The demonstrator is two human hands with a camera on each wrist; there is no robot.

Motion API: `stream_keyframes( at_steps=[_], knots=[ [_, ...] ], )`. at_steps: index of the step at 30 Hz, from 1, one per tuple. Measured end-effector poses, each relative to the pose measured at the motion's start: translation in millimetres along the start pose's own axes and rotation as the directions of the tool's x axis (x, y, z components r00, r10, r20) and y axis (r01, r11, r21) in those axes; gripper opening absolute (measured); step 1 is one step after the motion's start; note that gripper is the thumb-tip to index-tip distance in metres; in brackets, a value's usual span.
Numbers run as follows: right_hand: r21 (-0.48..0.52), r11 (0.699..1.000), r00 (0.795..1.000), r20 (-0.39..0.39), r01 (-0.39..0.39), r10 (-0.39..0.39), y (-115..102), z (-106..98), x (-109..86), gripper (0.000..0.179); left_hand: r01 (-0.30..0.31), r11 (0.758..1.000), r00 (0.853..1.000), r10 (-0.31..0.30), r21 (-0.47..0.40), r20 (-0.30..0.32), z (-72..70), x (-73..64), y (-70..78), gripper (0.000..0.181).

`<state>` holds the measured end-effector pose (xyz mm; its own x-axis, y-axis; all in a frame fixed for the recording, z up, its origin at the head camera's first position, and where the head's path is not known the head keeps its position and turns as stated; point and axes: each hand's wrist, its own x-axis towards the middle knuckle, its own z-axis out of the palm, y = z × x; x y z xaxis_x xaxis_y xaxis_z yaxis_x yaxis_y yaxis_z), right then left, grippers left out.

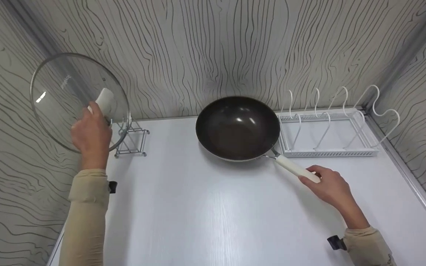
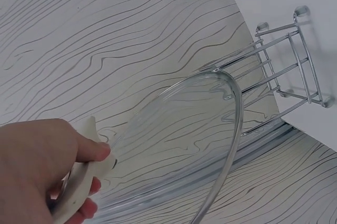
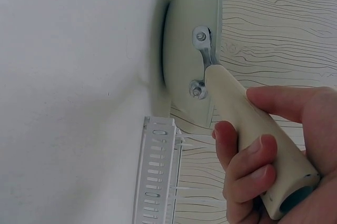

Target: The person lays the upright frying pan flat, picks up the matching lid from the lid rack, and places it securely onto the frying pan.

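In the head view my left hand (image 1: 93, 131) grips the cream handle (image 2: 81, 184) of a round glass lid (image 1: 56, 107) with a metal rim. The lid is tilted up and overlaps a small wire rack (image 1: 133, 142) at the table's back left. With fingers and thumb curled round it, my right hand (image 1: 329, 186) holds the cream handle (image 3: 258, 140) of a frying pan (image 1: 237, 129). The pan has a dark inside and a pale outside, and its opening faces up near the back wall.
A white rack (image 1: 327, 153) with tall curved wire dividers stands at the back right, beside the pan. Patterned panels (image 1: 213, 48) close off the back and both sides of the white table (image 1: 198, 218).
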<state>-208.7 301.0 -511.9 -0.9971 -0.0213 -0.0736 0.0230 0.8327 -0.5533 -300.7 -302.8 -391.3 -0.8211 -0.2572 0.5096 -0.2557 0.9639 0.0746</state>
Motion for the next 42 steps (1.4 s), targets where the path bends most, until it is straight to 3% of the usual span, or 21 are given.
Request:
stream_keyframes(
  at_steps=[6, 14, 32, 42],
  knots=[
    [0.000, 1.000, 1.000, -0.005, 0.002, -0.002, 0, 0, -0.3, 0.058, -0.005, 1.000, 1.000, 0.005, -0.004, -0.018, -3.2, -1.8, 1.4, 0.055],
    [0.001, 1.000, 1.000, -0.001, -0.005, 0.005, 0, 1, 0.0, 0.058, 0.011, 1.000, 1.000, -0.011, -0.001, 0.009, -11.8, -1.3, 4.0, 0.058],
    [0.015, 1.000, 1.000, 0.004, 0.001, -0.001, 2, 2, 0.1, 0.059, -0.070, 0.997, 0.997, 0.069, -0.036, -0.030, -9.2, -11.7, 27.9, 0.048],
    [0.015, 1.000, 1.000, 0.001, 0.001, -0.001, 3, 1, 0.6, 0.059, -0.128, 0.991, 0.988, 0.126, -0.025, -0.086, -8.1, -17.2, 45.0, 0.049]
  ],
)
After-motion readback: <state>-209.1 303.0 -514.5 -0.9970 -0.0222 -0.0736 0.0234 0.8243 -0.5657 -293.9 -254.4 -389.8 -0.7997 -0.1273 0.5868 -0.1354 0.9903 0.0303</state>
